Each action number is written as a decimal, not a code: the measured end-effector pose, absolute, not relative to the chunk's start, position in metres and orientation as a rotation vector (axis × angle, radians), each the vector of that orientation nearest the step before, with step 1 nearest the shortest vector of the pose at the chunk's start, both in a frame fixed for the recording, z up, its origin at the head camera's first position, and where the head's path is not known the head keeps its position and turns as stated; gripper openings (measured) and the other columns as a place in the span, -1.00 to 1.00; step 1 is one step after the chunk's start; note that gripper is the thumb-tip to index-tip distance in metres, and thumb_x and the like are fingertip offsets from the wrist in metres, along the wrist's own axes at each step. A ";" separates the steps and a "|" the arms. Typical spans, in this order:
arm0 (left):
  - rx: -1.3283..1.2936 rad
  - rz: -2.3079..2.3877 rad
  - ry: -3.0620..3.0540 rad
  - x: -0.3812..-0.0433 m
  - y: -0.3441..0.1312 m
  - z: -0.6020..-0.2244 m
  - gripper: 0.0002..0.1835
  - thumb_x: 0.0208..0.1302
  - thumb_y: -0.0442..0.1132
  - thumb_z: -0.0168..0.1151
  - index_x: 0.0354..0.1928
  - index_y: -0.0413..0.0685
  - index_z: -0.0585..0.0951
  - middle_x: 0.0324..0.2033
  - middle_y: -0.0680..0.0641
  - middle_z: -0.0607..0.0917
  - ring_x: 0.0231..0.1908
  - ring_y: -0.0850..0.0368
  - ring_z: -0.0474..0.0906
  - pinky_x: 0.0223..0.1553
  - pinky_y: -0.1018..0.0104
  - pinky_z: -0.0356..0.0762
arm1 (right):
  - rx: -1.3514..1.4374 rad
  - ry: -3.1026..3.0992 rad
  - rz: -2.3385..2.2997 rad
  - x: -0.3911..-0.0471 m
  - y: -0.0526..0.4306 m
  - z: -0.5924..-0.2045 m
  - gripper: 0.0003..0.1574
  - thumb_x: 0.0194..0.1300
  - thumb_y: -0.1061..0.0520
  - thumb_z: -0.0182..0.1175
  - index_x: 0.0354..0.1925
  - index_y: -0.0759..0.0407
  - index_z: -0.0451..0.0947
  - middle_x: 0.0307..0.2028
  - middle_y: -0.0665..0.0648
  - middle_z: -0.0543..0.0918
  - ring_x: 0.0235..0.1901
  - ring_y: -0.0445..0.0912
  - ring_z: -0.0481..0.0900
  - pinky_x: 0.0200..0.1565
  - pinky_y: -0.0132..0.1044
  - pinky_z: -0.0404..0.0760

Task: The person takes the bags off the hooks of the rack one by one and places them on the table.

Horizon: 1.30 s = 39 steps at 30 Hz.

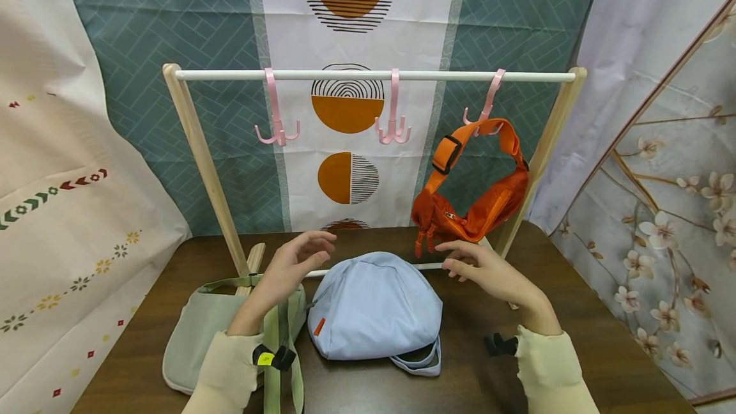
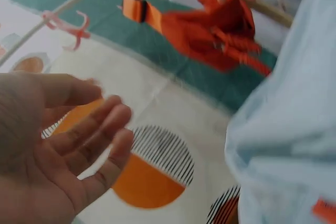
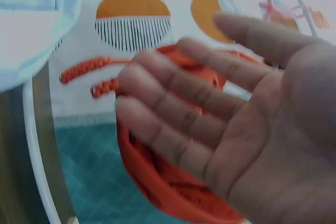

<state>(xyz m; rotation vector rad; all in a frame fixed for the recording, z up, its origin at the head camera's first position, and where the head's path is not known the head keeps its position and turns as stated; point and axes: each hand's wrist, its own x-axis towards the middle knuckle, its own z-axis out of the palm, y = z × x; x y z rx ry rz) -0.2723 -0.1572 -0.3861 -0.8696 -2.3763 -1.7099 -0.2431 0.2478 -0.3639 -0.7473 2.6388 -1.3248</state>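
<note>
Left hand (image 1: 296,264) and right hand (image 1: 480,268) are hovering, relaxed fingers slightly apart, flanking a domed, smooth blue cloth bag (image 1: 376,305).

The blue bag (image 1: 376,305) at lower centre looks like smooth matt cloth to me; the orange bag (image 1: 499,202), fabric; the hooks (image 1: 393,104), smooth plastic; the worktop (image 1: 466,375), faintly shiny wood.

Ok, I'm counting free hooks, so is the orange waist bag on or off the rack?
On: the orange waist bag hangs by its strap from the rightmost pink hook, itself hooked over the white rail.
</note>
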 end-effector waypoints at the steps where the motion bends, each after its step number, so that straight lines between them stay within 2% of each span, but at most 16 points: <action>1: -0.849 -1.791 -2.336 -0.271 -0.156 -0.385 -0.66 0.55 -0.31 0.18 0.28 -0.16 0.51 0.02 -0.27 0.67 -0.03 -0.12 0.67 0.03 0.16 0.66 | -0.774 2.637 -1.350 -0.243 0.251 -0.364 -0.53 0.63 0.11 0.09 0.37 0.26 0.46 -0.07 0.17 0.68 -0.12 0.02 0.68 -0.06 -0.12 0.72; 4: -0.778 -2.020 -2.209 -0.268 -0.153 -0.381 -0.64 0.58 -0.31 0.14 0.29 -0.25 0.38 0.02 -0.36 0.62 -0.07 -0.13 0.68 0.01 0.15 0.68 | -0.837 2.643 -1.462 -0.244 0.260 -0.364 -0.58 0.62 0.19 0.09 0.33 0.29 0.50 -0.10 0.17 0.70 -0.13 0.03 0.72 -0.07 -0.19 0.72; 7: -0.727 -2.100 -2.137 -0.264 -0.149 -0.378 -0.61 0.59 -0.30 0.13 0.30 -0.27 0.32 -0.02 -0.29 0.63 -0.12 -0.04 0.69 -0.03 0.22 0.68 | -0.882 2.662 -1.613 -0.242 0.268 -0.361 -0.63 0.61 0.25 0.06 0.26 0.36 0.53 -0.14 0.19 0.72 -0.18 0.00 0.74 -0.11 -0.22 0.72; 9: -0.718 -2.108 -2.094 -0.262 -0.146 -0.377 -0.61 0.58 -0.31 0.13 0.30 -0.26 0.33 -0.05 -0.20 0.64 -0.14 -0.01 0.68 -0.04 0.24 0.68 | -0.885 2.673 -1.705 -0.240 0.271 -0.358 -0.64 0.62 0.27 0.04 0.23 0.43 0.53 -0.16 0.21 0.73 -0.21 -0.03 0.74 -0.12 -0.23 0.72; 13: -0.719 -2.103 -1.962 -0.260 -0.140 -0.378 -0.65 0.55 -0.37 0.14 0.26 -0.27 0.36 -0.09 -0.10 0.63 -0.15 0.02 0.66 -0.06 0.29 0.68 | -0.856 2.689 -1.827 -0.237 0.275 -0.355 -0.62 0.64 0.25 0.02 0.20 0.52 0.51 -0.17 0.25 0.73 -0.21 0.06 0.73 -0.10 -0.20 0.73; 17: -0.709 -2.075 -1.884 -0.259 -0.135 -0.380 -0.68 0.53 -0.41 0.14 0.23 -0.27 0.39 -0.11 -0.06 0.64 -0.12 0.07 0.64 -0.04 0.30 0.65 | -0.868 2.678 -1.940 -0.236 0.277 -0.353 -0.66 0.63 0.28 0.00 0.15 0.52 0.54 -0.18 0.28 0.74 -0.20 0.05 0.72 -0.12 -0.25 0.72; 20: -0.706 -2.055 -1.863 -0.258 -0.132 -0.380 -0.69 0.52 -0.42 0.14 0.21 -0.30 0.41 -0.11 -0.05 0.64 -0.11 0.10 0.63 -0.02 0.28 0.64 | -0.896 2.630 -2.061 -0.237 0.278 -0.351 -0.68 0.63 0.30 -0.01 0.12 0.48 0.57 -0.15 0.34 0.72 -0.19 0.02 0.73 -0.12 -0.28 0.71; 23: -0.720 -2.037 -1.866 -0.256 -0.131 -0.378 -0.70 0.51 -0.43 0.15 0.19 -0.35 0.42 -0.10 -0.05 0.64 -0.07 0.11 0.62 0.01 0.31 0.62 | -0.929 2.584 -2.164 -0.236 0.278 -0.349 -0.68 0.63 0.31 -0.01 0.11 0.53 0.55 -0.10 0.38 0.69 -0.18 0.00 0.74 -0.08 -0.27 0.71; 30: -0.752 -1.982 -1.905 -0.254 -0.129 -0.372 -0.68 0.47 -0.45 0.17 0.19 -0.38 0.44 -0.07 -0.05 0.63 0.01 0.09 0.61 0.07 0.40 0.57 | -0.986 2.545 -2.241 -0.230 0.279 -0.343 -0.67 0.62 0.35 -0.03 0.14 0.59 0.49 -0.07 0.30 0.70 -0.14 -0.04 0.74 -0.01 -0.31 0.68; 39: -0.809 -1.905 -1.977 -0.257 -0.123 -0.358 -0.69 0.51 -0.37 0.18 0.21 -0.31 0.46 -0.02 -0.13 0.61 0.06 0.06 0.58 0.17 0.35 0.53 | -1.027 2.563 -2.235 -0.231 0.282 -0.328 -0.69 0.59 0.39 -0.01 0.15 0.57 0.51 -0.06 0.34 0.71 -0.11 0.06 0.73 0.02 -0.30 0.68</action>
